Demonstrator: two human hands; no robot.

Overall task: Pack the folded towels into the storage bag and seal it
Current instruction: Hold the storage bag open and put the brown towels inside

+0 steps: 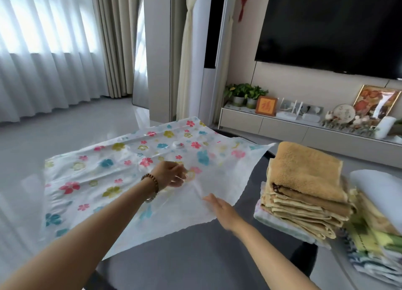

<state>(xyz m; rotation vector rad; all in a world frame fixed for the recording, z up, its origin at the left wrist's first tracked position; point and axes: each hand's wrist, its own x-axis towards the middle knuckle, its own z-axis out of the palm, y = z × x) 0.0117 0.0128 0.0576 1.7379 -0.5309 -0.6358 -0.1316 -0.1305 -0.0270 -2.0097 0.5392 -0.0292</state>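
- Storage bag lay flat on the dark counter, floral print up, its valve toward the far side. Nothing was packed in it yet.
- Its plain white edge faced near-right, i.e. toward the towels. I judged that to be the mouth but couldn't confirm it.
- Left hand, w/ bead bracelet at the wrist, sat over the bag's middle. Fingers were curled and seemed to pinch a fold of the top film.
- Right hand was flat, fingers straight, resting on the white edge of the bag and holding nothing.
- Folded towels were stacked on the counter to the right of the bag, tan one on top. They didn't touch the bag, and a strip of bare counter lay between.
- Key relation: the stack lay right of and a bit beyond the right hand, and well apart from the left. So the right hand was clearly the nearer one for the fetch.
- My read: left lifts the top layer and right carries towels in across that gap.
- The stack's long side ran roughly along the bag's white edge, so little turning should be needed.
- Risk: thin film could slip from the pinch and the mouth flop shut.
- A 2nd pile of folded linens sat further right, blurred.
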